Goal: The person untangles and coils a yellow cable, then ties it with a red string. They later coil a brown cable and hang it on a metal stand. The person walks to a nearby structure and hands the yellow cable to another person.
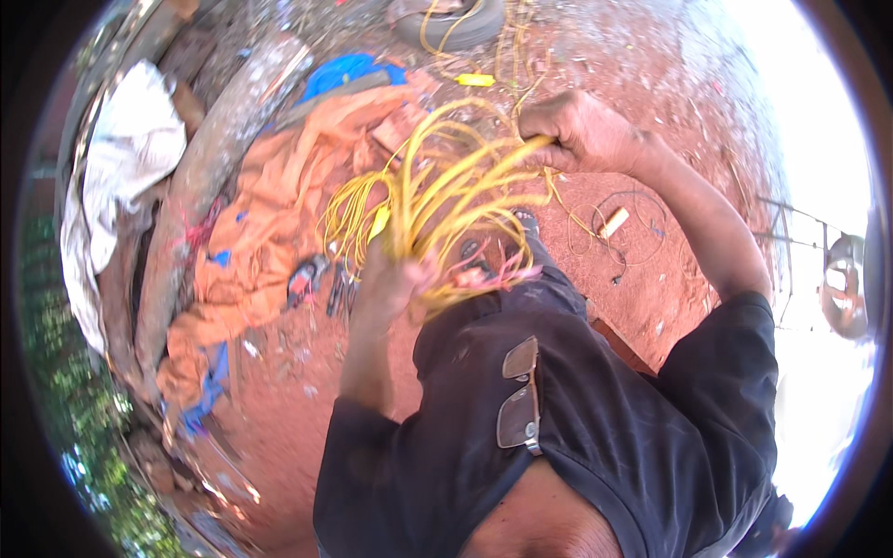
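A loose coil of yellow cable (pixel 449 177) fans out in front of my body. My left hand (pixel 389 279), slightly smeared by motion, is closed round the bundled lower left side of the coil. Up and to the right, my right hand (pixel 579 132) is closed on a strand of the same cable, its fingers curled into a fist. From near the right hand, yellow cable runs toward the far ground. More yellow loops hang or lie left of the coil, beside a small yellow tag (pixel 380 220). Pinkish strands (pixel 507 270) show by the coil's lower edge.
An orange cloth (pixel 307 158) and blue sheeting (pixel 349 73) lie left on red soil, alongside a log (pixel 209 177) and a white sack (pixel 130 139). Red-handled tools (pixel 307 279) rest nearby. A tyre (pixel 451 28) lies far off; a pale cylinder (pixel 614 222) and thin wire lie right.
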`<action>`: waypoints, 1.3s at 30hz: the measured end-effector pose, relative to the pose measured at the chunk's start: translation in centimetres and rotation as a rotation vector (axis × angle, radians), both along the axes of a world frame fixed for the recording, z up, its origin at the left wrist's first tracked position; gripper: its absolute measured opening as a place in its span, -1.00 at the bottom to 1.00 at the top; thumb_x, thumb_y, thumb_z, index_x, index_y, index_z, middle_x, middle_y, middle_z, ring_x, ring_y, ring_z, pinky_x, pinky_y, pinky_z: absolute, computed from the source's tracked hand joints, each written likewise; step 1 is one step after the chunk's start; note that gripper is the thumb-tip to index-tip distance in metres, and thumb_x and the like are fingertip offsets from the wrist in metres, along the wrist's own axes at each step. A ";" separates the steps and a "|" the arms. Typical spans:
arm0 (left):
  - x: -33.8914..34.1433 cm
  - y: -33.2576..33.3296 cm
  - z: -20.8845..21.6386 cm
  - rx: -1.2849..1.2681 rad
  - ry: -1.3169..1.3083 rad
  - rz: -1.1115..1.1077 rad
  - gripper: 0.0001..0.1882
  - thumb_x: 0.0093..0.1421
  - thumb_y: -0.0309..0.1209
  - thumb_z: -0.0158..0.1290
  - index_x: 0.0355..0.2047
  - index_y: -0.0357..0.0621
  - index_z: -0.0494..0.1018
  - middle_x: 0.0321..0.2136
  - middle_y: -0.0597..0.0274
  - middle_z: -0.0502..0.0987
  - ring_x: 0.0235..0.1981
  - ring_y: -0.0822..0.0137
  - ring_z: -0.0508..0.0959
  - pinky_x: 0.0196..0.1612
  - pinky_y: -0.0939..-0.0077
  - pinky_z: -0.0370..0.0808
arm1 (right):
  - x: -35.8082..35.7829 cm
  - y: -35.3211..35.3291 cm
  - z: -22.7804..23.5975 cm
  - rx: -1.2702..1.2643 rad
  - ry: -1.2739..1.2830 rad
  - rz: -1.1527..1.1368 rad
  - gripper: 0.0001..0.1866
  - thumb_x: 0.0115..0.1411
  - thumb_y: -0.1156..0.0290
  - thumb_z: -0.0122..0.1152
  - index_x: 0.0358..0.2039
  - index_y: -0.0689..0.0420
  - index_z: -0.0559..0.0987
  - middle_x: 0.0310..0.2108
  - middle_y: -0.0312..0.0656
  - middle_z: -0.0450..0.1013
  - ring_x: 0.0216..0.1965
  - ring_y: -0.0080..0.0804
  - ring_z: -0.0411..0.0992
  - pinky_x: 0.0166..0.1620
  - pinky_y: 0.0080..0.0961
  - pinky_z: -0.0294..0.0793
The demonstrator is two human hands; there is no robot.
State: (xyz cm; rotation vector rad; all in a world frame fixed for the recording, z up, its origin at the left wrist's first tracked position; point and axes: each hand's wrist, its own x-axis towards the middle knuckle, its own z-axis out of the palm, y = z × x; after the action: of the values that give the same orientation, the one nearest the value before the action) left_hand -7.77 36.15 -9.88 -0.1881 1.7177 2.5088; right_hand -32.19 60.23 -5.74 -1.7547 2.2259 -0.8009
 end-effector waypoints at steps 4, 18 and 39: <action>2.0 -3.5 5.3 -0.446 -0.181 -0.034 -0.64 0.11 -0.37 0.27 -0.13 -0.31 0.49 -0.41 0.32 0.54 -0.47 0.53 0.48 -0.41 0.60 0.43 | -1.4 9.1 -5.8 -0.032 -0.070 -0.330 -0.62 0.23 0.24 0.33 -0.62 0.12 0.43 -0.69 -0.31 0.33 -0.68 -0.46 0.29 -0.59 -0.34 0.30; 10.9 -24.1 8.2 -1.064 -0.364 0.488 -0.70 0.22 -0.37 0.15 -0.11 -0.33 0.53 -0.39 0.39 0.55 -0.48 0.54 0.44 -0.37 0.57 0.43 | 5.3 41.1 -7.5 0.208 0.361 -1.168 -0.66 0.29 0.24 0.26 -0.53 0.10 0.39 -0.64 -0.25 0.37 -0.63 -0.45 0.36 -0.57 -0.36 0.37; 12.8 -29.2 -13.1 -0.183 -0.557 1.081 -0.68 0.26 -0.12 0.21 -0.36 -0.08 0.43 -0.69 0.40 0.35 -0.69 0.52 0.37 -0.63 0.53 0.37 | 8.7 17.5 -11.8 0.082 -1.507 -0.950 -0.81 0.34 0.25 0.16 -0.20 0.09 0.55 -0.65 -0.49 0.26 -0.76 -0.83 0.05 -0.73 -0.77 -0.01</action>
State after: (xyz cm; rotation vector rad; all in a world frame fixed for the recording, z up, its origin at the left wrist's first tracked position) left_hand 5.00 6.91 -22.93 -2.0680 1.8135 2.3518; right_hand -23.53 77.69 -17.55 0.2967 1.6297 -1.4081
